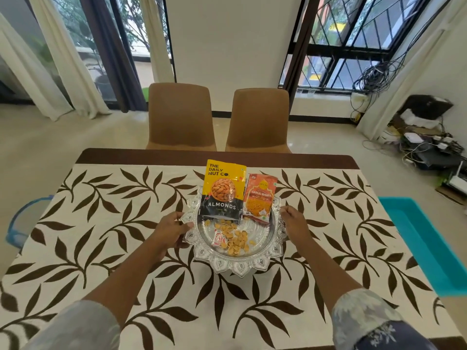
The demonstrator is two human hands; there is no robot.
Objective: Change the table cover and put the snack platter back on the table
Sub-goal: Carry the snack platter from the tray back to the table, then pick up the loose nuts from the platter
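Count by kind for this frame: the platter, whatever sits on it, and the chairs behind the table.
Silver platter: 1
Snack packets: 2, almonds packet and garlic bhujia packet
Small wrapped item: 1
Loose snack pile: 1
Chairs: 2
Total: 7
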